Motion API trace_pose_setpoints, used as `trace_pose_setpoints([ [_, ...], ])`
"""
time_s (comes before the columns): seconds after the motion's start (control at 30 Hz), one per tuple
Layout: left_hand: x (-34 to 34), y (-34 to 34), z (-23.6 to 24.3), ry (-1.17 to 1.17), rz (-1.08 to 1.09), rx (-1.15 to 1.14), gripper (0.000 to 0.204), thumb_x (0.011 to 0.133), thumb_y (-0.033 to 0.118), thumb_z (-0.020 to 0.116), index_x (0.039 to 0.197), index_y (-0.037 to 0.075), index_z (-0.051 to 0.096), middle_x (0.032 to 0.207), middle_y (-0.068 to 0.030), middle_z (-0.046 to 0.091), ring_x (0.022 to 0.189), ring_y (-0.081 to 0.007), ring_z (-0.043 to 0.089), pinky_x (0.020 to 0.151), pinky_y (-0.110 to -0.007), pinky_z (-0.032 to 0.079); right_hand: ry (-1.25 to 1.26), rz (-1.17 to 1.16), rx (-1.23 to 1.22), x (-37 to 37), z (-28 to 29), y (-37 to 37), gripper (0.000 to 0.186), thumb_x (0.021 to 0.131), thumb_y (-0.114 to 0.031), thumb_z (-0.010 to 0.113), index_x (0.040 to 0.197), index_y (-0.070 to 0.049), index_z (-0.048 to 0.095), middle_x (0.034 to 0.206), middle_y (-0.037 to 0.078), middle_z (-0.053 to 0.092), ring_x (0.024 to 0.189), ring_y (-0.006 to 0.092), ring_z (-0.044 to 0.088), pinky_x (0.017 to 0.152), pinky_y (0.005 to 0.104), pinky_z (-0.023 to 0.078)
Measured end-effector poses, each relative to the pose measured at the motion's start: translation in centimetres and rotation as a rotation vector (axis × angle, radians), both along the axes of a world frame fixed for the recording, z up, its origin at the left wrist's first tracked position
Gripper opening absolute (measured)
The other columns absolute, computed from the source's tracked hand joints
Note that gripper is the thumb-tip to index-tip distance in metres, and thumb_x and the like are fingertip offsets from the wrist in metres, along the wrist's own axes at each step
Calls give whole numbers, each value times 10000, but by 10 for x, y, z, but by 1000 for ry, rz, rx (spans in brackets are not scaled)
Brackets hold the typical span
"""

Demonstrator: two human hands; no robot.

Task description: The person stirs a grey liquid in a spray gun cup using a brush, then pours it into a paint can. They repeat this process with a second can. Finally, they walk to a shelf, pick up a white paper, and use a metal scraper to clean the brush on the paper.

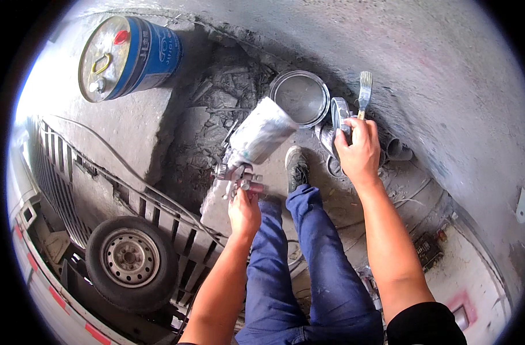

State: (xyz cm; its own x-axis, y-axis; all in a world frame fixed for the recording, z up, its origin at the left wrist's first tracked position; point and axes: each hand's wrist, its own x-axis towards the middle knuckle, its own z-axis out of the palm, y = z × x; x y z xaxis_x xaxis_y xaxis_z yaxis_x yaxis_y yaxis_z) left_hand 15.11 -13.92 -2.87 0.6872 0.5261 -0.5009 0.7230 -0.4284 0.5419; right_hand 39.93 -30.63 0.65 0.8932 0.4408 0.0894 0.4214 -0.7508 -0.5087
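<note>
Spray gun [251, 146] is lower left of the open can [300, 99]; left hand [244, 215] has fingers closed round its lower end, cup [265, 126] tipped up toward the can. Cup and can rim overlap in view; can't tell if they touch. Right hand [359, 149], lower right of the can, has its fingers curled in around the brush [364, 95] and, seemingly, the edge of a round grey lid [339, 112]. Exact finger contact partly hidden.

Handling guess: gun rigid, fairly heavy, top-heavy with the cup out front; cup smooth, maybe slick if paint is wet. Best hold is the handle, other hand steadying the cup; avoid the small knobs. Brush light, stiff handle, soft bristles, hold by the handle. Lid stiff and light, take by the rim.

Edges: wall [446, 69] rises close on the can's right, tight for the brush. Rubble [216, 98] and the concrete ledge [142, 115] with the blue drum [133, 57] lie left of it. Shoe [297, 169] just below the can. More room below left of the can, over the legs.
</note>
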Motion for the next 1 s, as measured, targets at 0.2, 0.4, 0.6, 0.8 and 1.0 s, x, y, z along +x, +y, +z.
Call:
trace_pose_setpoints([
  [0.2, 34, -11, 17, 98, -77, 49, 130, 839, 110, 586, 948, 40, 594, 854, -182, 657, 850, -363, 621, 785, -457, 467, 3, -31, -7, 6, 4, -7, 298, 731, -67, 709, 994, -62, 569, 887, 133, 536, 821, 324, 566, 723, 409, 471],
  [0.4, 46, -14, 23, 282, -98, 98, 254, 823, 149, 602, 1030, 2, 585, 910, -212, 657, 891, -374, 622, 816, -456, 479, 33, -45, 5, 7, 4, -2, 297, 727, -48, 705, 994, -58, 575, 895, 137, 546, 837, 333, 571, 742, 410, 475],
  [0.6, 41, -15, 22, 266, -119, 101, 317, 828, 144, 598, 1107, -3, 569, 956, -217, 651, 911, -375, 620, 831, -450, 477, -38, 49, -2, 9, 1, 6, 303, 724, -69, 722, 985, -68, 568, 848, 125, 514, 775, 302, 551, 685, 396, 471],
  [0.8, 24, -7, 19, 138, -8, 56, 150, 817, 131, 626, 882, 12, 562, 752, -194, 631, 750, -397, 618, 691, -475, 479, 8, 96, 82, 5, 13, 29, 290, 726, -72, 719, 967, -62, 559, 844, 127, 511, 775, 307, 546, 688, 398, 470],
  [1.0, -11, 38, 12, 195, 227, -241, 177, 854, 142, 629, 917, -13, 572, 732, -124, 632, 684, -231, 611, 655, -349, 474, 37, -48, -174, 14, -25, 11, 253, 738, -117, 707, 949, -62, 577, 874, 150, 558, 774, 343, 583, 691, 430, 489],
])
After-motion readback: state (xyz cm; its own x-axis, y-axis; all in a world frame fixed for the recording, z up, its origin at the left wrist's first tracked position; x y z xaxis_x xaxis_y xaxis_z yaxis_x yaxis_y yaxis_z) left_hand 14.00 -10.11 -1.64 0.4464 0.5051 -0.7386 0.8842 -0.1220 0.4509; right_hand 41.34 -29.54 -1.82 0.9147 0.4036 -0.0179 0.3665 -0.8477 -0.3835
